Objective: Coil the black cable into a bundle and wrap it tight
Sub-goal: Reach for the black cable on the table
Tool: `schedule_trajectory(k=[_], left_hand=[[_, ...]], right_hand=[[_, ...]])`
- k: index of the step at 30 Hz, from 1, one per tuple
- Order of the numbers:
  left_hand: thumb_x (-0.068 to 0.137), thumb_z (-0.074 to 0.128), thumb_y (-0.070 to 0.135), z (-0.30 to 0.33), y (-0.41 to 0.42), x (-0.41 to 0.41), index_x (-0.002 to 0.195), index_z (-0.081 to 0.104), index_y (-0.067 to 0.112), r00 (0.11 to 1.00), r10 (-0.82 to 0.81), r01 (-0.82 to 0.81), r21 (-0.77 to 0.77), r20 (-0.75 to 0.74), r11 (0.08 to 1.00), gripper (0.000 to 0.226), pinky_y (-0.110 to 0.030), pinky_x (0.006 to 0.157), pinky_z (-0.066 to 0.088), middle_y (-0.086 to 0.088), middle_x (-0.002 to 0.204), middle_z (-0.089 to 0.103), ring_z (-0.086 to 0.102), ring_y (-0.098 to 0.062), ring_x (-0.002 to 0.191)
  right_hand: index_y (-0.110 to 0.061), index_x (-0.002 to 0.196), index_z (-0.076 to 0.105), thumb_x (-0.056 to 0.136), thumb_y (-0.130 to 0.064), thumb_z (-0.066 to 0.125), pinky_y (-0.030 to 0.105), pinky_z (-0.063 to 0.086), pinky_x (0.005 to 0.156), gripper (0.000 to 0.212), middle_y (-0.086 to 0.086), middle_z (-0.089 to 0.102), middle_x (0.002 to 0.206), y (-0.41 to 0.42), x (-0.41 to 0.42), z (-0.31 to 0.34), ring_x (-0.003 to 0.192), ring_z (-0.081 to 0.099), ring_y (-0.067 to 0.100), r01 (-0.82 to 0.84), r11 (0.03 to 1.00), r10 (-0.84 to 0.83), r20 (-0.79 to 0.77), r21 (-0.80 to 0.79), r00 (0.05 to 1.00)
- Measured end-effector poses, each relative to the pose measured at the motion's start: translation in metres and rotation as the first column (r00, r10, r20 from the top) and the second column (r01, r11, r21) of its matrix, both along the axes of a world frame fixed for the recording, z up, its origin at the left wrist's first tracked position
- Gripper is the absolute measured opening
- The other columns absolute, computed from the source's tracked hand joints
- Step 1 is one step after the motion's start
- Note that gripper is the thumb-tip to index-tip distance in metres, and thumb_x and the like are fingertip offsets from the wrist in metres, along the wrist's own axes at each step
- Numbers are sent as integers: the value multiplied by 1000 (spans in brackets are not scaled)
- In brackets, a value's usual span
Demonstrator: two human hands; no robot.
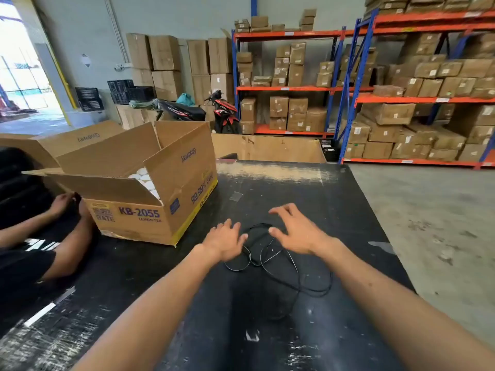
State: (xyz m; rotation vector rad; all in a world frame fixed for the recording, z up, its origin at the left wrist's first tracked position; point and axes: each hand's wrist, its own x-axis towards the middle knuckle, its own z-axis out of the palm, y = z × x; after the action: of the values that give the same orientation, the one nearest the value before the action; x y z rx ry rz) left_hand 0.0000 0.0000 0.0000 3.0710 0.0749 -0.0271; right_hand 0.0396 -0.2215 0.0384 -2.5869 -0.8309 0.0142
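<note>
A thin black cable [281,266] lies in loose, tangled loops on the black table [348,210], hard to see against the dark top. My left hand [225,241] rests palm down at the left edge of the loops, fingers slightly spread, touching or just over the cable. My right hand [297,231] hovers above the far right of the loops with fingers and thumb apart and curled. Neither hand grips anything. Part of the cable is hidden under my left hand.
An open cardboard box [150,210] with white items inside stands on the table to the left. Another person [40,236] sits at the far left. The table's right edge drops to a concrete floor [434,215]. Shelving racks with cartons [401,103] and parked motorbikes [225,113] stand behind.
</note>
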Motion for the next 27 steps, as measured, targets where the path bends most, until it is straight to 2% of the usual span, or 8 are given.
schedule_trajectory(k=[7,11,13,18,20,22,25,27], left_hand=[[99,44,42,-75,37,-32,153,33,25,967,-10,15,16,-255,1000,58,-47,116,30,-16,157,32,35,-38,140],[99,48,37,-90,39,-36,131,56,20,989,-34,24,-70,-142,997,37,-41,107,38,-9,142,48,43,-31,131],[100,47,36,-92,40,-37,116,59,15,992,-82,78,-42,-94,996,29,-41,101,41,-8,130,51,49,-30,122],[102,43,38,-89,61,-30,106,59,11,978,-32,86,-258,206,962,31,-39,94,44,-3,121,53,53,-22,108],[100,48,40,-77,63,-19,90,59,15,955,116,61,-563,273,824,29,-36,77,49,1,92,65,60,-14,84],[96,54,46,-64,62,-4,77,57,17,925,268,64,-806,269,589,35,-32,60,49,8,62,61,57,-6,58],[87,55,66,-45,61,20,70,60,17,901,337,93,-880,274,466,52,-17,46,35,11,50,44,40,-4,46],[78,59,75,-37,58,32,65,62,19,962,251,27,-954,106,298,57,-24,43,28,4,50,34,30,-13,45]], right_hand=[[-29,146,51,99,-30,60,40,43,108,48,8,41,147,55,-13,-74,133,50,31,-73,976,53,-104,-203,993],[-27,147,52,101,-25,57,42,38,113,46,11,40,146,79,-20,-106,137,41,32,-102,930,79,-78,-352,994],[-24,135,63,101,-23,56,40,38,108,34,9,43,139,84,-20,-116,132,42,30,-91,912,86,-31,-400,996],[-17,112,65,101,-16,51,38,40,96,18,3,60,127,87,9,-95,119,54,29,-126,970,144,76,-208,987],[-19,104,61,102,-19,49,38,47,86,12,0,72,101,86,23,-72,99,64,29,-114,992,114,5,-46,993],[-22,101,56,104,-30,49,39,50,74,11,-6,69,74,84,34,-55,74,63,23,-55,991,61,-47,121,997],[-26,93,58,102,-42,55,35,46,66,19,-9,56,56,76,46,-34,55,50,7,38,948,-43,6,316,999],[-27,89,60,101,-43,57,26,42,62,20,-6,59,60,68,54,-21,54,49,4,103,898,-102,-26,429,994]])
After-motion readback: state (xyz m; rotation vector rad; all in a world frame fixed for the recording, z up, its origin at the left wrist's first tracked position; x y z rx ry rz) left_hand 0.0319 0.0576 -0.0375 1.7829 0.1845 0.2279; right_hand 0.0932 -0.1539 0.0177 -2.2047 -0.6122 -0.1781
